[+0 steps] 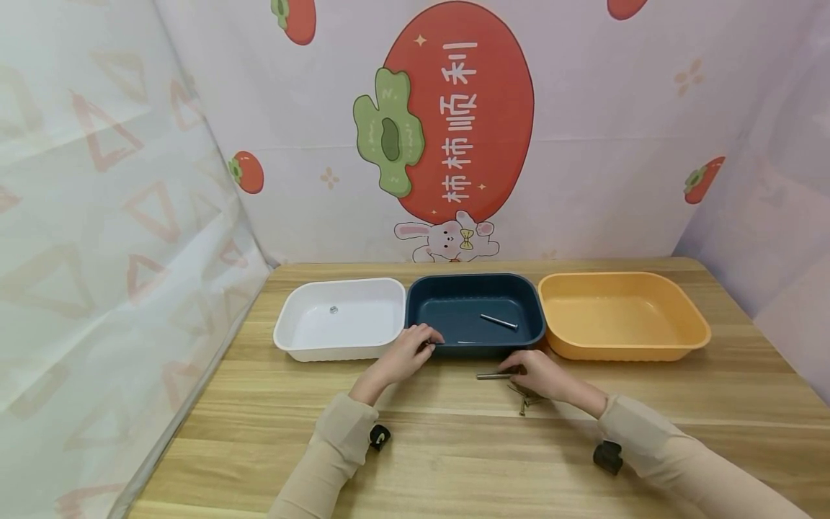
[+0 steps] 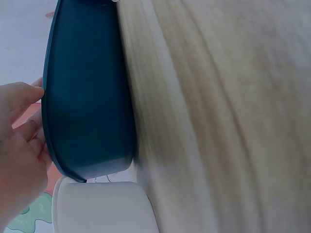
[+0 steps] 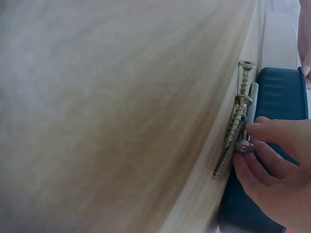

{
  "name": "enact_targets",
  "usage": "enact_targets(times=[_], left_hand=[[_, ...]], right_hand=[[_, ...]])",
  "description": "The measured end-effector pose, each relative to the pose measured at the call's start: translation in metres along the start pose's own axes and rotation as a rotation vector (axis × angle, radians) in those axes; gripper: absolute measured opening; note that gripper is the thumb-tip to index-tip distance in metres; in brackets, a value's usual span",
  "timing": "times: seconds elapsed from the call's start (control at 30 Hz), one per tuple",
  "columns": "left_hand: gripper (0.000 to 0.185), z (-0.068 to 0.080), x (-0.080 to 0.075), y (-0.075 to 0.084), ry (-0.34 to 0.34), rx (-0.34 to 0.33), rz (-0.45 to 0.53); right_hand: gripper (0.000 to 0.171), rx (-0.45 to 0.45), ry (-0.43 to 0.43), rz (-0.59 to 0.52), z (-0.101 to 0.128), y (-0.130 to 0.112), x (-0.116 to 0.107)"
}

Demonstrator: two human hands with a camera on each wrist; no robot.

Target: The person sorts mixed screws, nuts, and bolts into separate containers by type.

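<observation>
My left hand [image 1: 405, 353] is at the near left corner of the dark blue bin [image 2: 87, 97], thumb at its rim and fingers reaching over the inside; the fingertips are partly hidden. Just in front of that bin, my right hand [image 1: 541, 373] pinches a silver bolt [image 1: 494, 375] by its rounded head, its smooth shank pointing left. Close below these fingers lie several brassy screws [image 3: 238, 116] on the table, partly overlapping. Another silver bolt [image 1: 499, 321] lies inside the blue bin.
A white bin [image 1: 346, 353] stands left of the blue one, with a small metal piece [image 1: 333, 310] in it. To the right is a yellow bin [image 1: 625, 352]. All three line the back of the wooden table [image 1: 454, 461], before a printed cloth backdrop [image 1: 583, 144].
</observation>
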State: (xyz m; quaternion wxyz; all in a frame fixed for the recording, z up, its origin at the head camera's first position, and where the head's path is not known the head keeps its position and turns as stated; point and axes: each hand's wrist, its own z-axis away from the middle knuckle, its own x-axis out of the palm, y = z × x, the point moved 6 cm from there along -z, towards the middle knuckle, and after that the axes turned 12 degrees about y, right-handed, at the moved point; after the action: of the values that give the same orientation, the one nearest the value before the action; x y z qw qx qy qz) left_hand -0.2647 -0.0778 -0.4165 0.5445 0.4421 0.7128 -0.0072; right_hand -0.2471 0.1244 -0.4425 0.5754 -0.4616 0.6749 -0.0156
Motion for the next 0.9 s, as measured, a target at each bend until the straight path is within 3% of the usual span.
enact_targets(times=[0.33, 0.6, 0.9], left_hand=[[0.017, -0.0001, 0.0006, -0.0032, 0.012, -0.004, 0.026], [0.018, 0.0005, 0.0013, -0.0054, 0.07, 0.07, 0.064], [0.013, -0.0008, 0.0025, -0.0043, 0.04, -0.013, 0.023]], right_hand=[[0.017, -0.036, 0.013, 0.001, 0.0016, 0.0005, 0.0043], [0.018, -0.054, 0.023, -0.002, 0.0038, 0.0002, 0.004], [0.019, -0.05, 0.021, -0.044, 0.006, -0.0022, 0.0004]])
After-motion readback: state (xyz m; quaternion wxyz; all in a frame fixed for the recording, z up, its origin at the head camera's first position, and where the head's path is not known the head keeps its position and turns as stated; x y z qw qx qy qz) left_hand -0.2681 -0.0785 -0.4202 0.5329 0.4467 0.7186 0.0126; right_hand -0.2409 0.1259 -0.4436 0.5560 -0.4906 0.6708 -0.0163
